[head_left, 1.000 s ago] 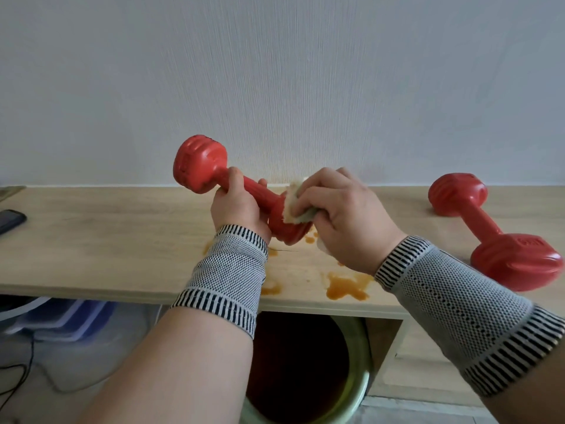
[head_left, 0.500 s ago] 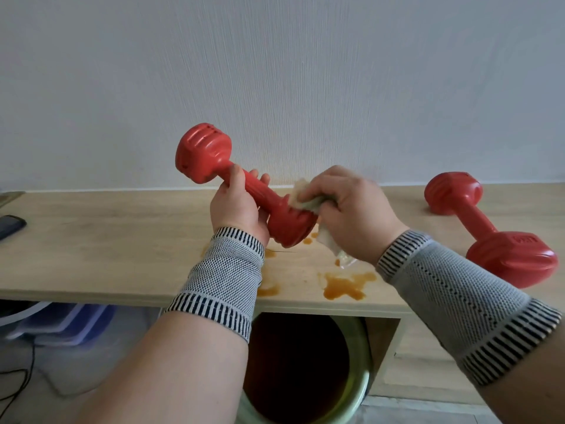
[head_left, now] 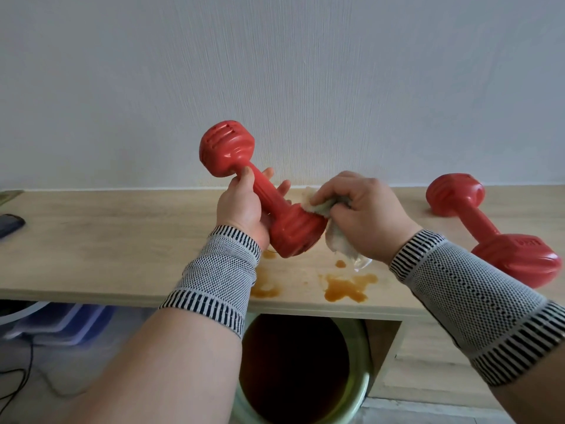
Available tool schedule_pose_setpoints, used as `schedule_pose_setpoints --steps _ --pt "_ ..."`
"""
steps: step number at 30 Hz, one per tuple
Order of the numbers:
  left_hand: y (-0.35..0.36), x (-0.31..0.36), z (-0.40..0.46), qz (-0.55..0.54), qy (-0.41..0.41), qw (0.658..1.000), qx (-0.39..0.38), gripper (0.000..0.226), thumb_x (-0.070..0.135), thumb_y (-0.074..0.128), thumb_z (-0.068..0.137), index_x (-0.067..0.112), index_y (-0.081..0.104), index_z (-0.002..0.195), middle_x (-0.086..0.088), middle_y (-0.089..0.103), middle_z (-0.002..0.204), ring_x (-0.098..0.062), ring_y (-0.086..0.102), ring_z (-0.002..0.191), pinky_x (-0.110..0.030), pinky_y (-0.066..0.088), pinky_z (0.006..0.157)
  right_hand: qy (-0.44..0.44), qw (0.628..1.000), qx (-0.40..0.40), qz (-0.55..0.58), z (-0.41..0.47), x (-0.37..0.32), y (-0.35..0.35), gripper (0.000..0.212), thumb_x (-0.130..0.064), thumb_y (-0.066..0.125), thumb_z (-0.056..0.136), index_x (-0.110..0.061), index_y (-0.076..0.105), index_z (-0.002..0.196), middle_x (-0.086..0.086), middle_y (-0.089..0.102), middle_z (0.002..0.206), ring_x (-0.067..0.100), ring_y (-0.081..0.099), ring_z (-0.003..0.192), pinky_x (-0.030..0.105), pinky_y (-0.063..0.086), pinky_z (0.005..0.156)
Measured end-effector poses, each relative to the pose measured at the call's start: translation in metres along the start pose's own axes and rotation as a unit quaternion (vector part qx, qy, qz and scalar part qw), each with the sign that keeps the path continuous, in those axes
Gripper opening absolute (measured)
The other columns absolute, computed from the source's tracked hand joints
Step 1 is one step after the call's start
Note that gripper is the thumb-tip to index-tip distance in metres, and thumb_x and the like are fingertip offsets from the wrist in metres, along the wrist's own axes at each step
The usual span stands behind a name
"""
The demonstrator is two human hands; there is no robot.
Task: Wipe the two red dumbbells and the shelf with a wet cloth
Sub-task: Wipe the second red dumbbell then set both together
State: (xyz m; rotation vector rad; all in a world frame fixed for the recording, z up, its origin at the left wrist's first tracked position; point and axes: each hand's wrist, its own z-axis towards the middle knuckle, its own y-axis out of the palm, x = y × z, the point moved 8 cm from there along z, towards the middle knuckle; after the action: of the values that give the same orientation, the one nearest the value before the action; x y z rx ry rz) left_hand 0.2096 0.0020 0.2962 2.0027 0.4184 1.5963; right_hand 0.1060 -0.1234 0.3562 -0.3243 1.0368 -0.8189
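Observation:
My left hand [head_left: 244, 209] grips the handle of a red dumbbell [head_left: 290, 231], held tilted above the wooden shelf [head_left: 107, 246], far head up against the wall. My right hand [head_left: 363, 218] is closed on a whitish wet cloth [head_left: 336, 240] pressed against the dumbbell's near head, a loose end hanging down. The second red dumbbell [head_left: 489, 231] lies on the shelf at the right. Brown liquid stains [head_left: 345, 289] mark the shelf below my hands.
A dark phone [head_left: 9, 224] lies at the shelf's left edge. Under the shelf stands a green basin [head_left: 363, 393] of brown water. Blue plastic trays [head_left: 61, 325] and cables sit on the floor at the left. A white wall rises behind the shelf.
The held dumbbell has tipped more upright, its far head rising. My right hand with the cloth has slid from the handle side over to the right of the near head.

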Motion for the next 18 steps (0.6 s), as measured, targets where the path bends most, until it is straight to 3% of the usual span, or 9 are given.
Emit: schedule_pose_setpoints --steps 2,4,6,9,11,15,18 --pt "-0.003 -0.002 0.001 -0.03 -0.006 0.999 0.024 0.023 0.034 0.045 0.101 0.016 0.053 0.111 -0.005 0.068 0.098 -0.019 0.064 0.063 -0.028 0.053 0.059 -0.054 0.998 -0.002 -0.026 -0.002 -0.014 0.003 0.03 0.001 0.05 0.074 -0.017 0.073 0.078 -0.006 0.061 0.089 0.007 0.057 0.079 0.01 0.042 0.07" --pt "-0.006 -0.004 0.001 -0.061 -0.011 0.997 0.055 0.019 0.034 0.05 0.098 0.016 0.05 0.095 -0.005 0.061 0.08 -0.017 0.055 0.055 -0.023 0.049 0.048 -0.051 0.998 -0.001 -0.023 0.0 -0.014 0.005 0.032 0.005 0.051 0.075 -0.018 0.073 0.081 -0.007 0.06 0.089 0.008 0.057 0.08 0.011 0.042 0.072" --pt "-0.009 -0.004 -0.001 -0.057 -0.009 0.996 0.073 0.021 0.034 0.058 0.094 0.016 0.049 0.087 -0.002 0.054 0.071 -0.015 0.052 0.051 -0.024 0.049 0.049 -0.003 1.0 -0.004 -0.007 0.003 -0.002 0.005 0.032 0.004 0.053 0.078 -0.022 0.071 0.085 -0.009 0.059 0.086 0.008 0.056 0.082 0.013 0.043 0.073" --pt "-0.011 -0.005 -0.005 -0.032 0.0 0.996 0.08 0.022 0.03 0.062 0.092 0.015 0.05 0.081 0.0 0.054 0.067 -0.014 0.053 0.053 -0.029 0.05 0.056 0.057 0.998 -0.016 0.013 0.004 0.012 0.005 0.032 0.002 0.053 0.083 -0.028 0.065 0.085 -0.015 0.057 0.08 0.002 0.054 0.074 0.004 0.038 0.064" --pt "-0.012 -0.004 -0.005 -0.027 0.006 0.996 0.088 0.02 0.028 0.06 0.093 0.014 0.05 0.083 0.0 0.054 0.067 -0.014 0.054 0.053 -0.028 0.051 0.056 0.018 1.0 -0.008 -0.005 0.003 0.0 0.003 0.031 0.002 0.05 0.08 -0.023 0.068 0.086 -0.01 0.057 0.084 0.005 0.053 0.076 0.004 0.037 0.065" --pt "-0.013 -0.004 -0.002 -0.047 -0.002 0.995 0.091 0.02 0.032 0.059 0.093 0.014 0.051 0.095 0.001 0.054 0.072 -0.011 0.057 0.05 -0.027 0.051 0.053 -0.08 0.996 -0.019 -0.046 0.002 -0.03 0.009 0.035 -0.002 0.043 0.073 -0.02 0.072 0.082 -0.008 0.055 0.092 0.012 0.053 0.086 0.017 0.039 0.073" --pt "-0.013 -0.002 -0.005 -0.057 0.011 0.992 0.108 0.018 0.031 0.06 0.094 0.014 0.054 0.097 -0.004 0.058 0.083 -0.012 0.063 0.064 -0.03 0.055 0.059 0.018 1.0 -0.005 -0.022 0.006 -0.004 0.002 0.031 0.003 0.051 0.081 -0.02 0.07 0.089 -0.006 0.057 0.092 0.011 0.057 0.084 0.016 0.041 0.071"
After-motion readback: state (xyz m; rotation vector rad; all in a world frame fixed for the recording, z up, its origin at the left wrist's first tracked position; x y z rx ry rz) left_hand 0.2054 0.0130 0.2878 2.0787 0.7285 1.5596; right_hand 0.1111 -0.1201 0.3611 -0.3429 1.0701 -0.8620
